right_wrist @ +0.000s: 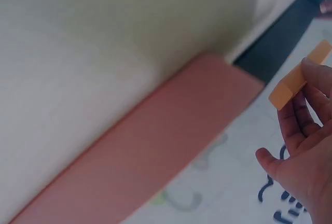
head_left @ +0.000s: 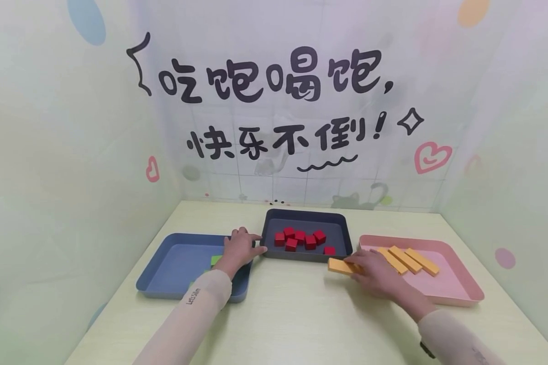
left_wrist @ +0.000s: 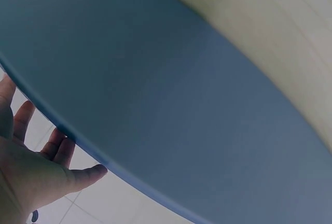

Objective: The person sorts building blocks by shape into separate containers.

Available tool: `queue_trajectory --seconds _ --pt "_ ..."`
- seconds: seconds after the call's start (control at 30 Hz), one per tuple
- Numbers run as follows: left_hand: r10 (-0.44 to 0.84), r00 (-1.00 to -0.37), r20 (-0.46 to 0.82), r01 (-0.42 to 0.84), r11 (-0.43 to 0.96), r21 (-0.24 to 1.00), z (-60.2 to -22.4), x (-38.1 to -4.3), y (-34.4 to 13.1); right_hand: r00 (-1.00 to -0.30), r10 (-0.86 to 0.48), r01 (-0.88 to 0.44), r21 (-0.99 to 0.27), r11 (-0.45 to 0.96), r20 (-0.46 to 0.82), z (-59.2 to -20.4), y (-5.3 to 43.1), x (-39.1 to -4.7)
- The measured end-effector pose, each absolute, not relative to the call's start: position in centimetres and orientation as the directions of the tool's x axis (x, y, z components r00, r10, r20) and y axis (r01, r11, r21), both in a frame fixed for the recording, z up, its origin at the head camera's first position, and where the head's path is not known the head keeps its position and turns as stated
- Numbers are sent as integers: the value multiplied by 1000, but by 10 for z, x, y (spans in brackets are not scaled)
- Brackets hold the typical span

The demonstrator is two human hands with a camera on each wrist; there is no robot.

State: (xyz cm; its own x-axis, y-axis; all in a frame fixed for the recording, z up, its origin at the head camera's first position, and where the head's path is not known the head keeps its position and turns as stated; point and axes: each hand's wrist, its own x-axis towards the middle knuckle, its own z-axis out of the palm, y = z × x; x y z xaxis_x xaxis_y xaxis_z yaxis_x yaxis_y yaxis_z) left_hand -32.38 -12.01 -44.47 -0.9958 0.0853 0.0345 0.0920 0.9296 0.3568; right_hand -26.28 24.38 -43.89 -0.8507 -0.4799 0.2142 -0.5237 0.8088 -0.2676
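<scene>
My right hand (head_left: 378,272) pinches an orange rectangular block (head_left: 340,266) between thumb and fingers. The block is in front of the near right corner of the dark tray (head_left: 297,255), beside the pink tray (head_left: 461,281). In the right wrist view, the same block (right_wrist: 288,90) sticks out past the fingertips. Over the far right corner of the blue tray (head_left: 178,263), my left hand (head_left: 239,249) reaches with fingers apart, fingertips right at the dark tray's left rim. The left wrist view shows that hand (left_wrist: 39,175) holding nothing, partly behind the blue tray's wall (left_wrist: 171,105).
Several red cubes (head_left: 291,245) lie in the dark tray. Three orange blocks (head_left: 405,259) lie side by side in the pink tray. Green blocks (head_left: 216,260) in the blue tray are partly hidden by my left arm. Printed walls (head_left: 274,187) enclose the pale table (head_left: 292,314).
</scene>
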Motion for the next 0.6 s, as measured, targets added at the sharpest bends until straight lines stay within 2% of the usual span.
queue_trajectory --seconds 0.13,0.3,0.6 --pt "87 -996 32 92 930 356 -445 -323 -121 -875 -434 -482 -320 815 214 -427 276 -261" --pt "88 -995 35 95 928 361 -444 -323 -121 -867 -446 -495 -283 821 222 -422 332 -256" --pt "87 -996 30 92 927 363 -444 -323 -121 -891 -443 -452 -258 854 96 -440 399 -257"
